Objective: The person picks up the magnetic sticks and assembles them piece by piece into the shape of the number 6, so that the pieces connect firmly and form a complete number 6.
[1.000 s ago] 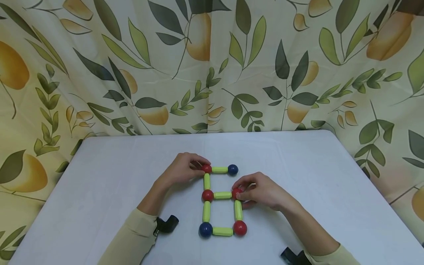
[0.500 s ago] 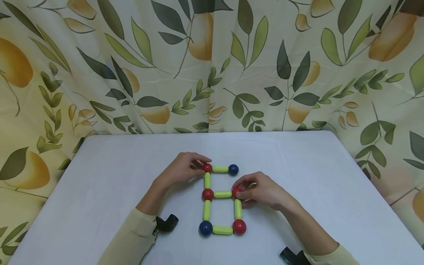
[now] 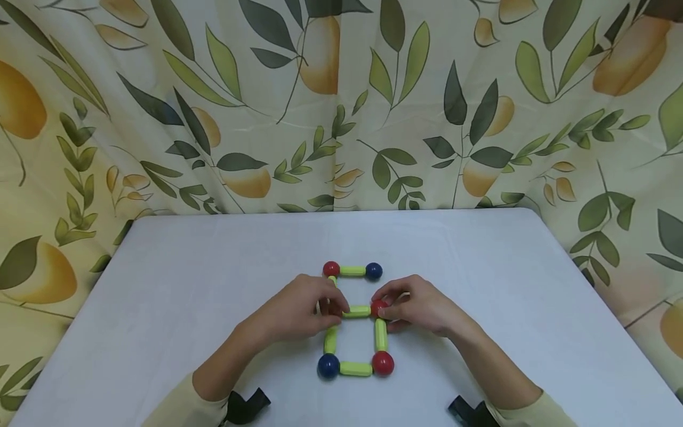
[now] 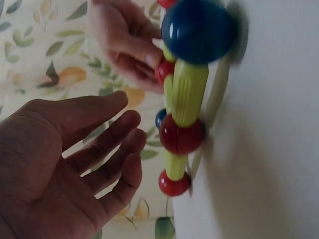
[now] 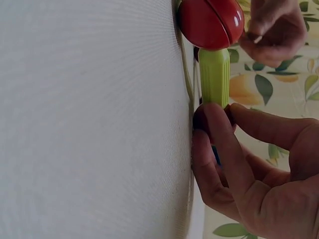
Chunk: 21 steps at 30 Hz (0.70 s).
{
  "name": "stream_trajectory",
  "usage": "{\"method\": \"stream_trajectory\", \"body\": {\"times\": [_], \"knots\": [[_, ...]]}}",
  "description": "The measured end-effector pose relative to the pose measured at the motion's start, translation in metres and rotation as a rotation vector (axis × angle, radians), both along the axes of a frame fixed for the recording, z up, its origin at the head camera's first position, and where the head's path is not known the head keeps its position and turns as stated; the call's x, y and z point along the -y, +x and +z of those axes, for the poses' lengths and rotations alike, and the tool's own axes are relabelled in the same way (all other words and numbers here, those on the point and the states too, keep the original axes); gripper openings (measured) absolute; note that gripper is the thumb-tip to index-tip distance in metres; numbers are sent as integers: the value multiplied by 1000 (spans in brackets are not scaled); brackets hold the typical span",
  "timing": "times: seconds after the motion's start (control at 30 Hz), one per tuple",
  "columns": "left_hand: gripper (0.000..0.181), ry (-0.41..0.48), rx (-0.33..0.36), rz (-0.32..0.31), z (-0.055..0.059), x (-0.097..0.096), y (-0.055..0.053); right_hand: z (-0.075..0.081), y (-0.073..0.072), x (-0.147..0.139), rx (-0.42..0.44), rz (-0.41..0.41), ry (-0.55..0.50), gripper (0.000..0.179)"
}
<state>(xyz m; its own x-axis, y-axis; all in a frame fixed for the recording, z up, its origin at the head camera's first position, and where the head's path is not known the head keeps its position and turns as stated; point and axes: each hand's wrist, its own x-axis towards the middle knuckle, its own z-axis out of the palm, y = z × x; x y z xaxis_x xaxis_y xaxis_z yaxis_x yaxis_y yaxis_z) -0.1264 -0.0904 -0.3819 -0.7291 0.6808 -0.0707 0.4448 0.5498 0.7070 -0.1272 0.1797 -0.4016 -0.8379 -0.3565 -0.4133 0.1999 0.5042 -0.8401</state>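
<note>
Red and blue balls joined by yellow-green sticks lie on the white table in a figure with a closed square and an open upper part. My right hand (image 3: 418,305) pinches the red ball (image 3: 377,308) at the square's upper right corner between fingers and thumb. Over the left middle red ball (image 4: 182,134) hovers my left hand (image 3: 306,305), hiding that ball in the head view. The left wrist view shows its fingers loosely bent and apart from the ball. Below are a blue ball (image 3: 328,366), a stick (image 3: 356,369) and a red ball (image 3: 382,363).
At the figure's far end, a red ball (image 3: 331,269) and a blue ball (image 3: 374,271) are joined by a stick (image 3: 353,271). The white tabletop (image 3: 480,255) reaches back to a leaf-and-fruit patterned curtain (image 3: 405,130). Black wrist cameras (image 3: 248,407) sit at both sleeves.
My left hand has left the far left red ball and come nearer, to the left middle red ball. My right hand keeps its pinch on the same ball.
</note>
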Motion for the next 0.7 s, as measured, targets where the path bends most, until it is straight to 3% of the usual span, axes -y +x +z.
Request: {"method": "stream_trajectory", "body": {"times": [0.17,0.33,0.53,0.7], "knots": [[22,-125,37,-29,4,-5,22,1,-1,0,-7,-3,9,31],[26,-212,-1,-50,4,-4,38,2,-1,1,-27,6,29,29],[34,-254,-3,-131,-3,-3,42,2,-1,0,-42,8,39,29],[36,-254,-1,-158,-8,-4,44,1,0,0,-37,11,28,30]]}}
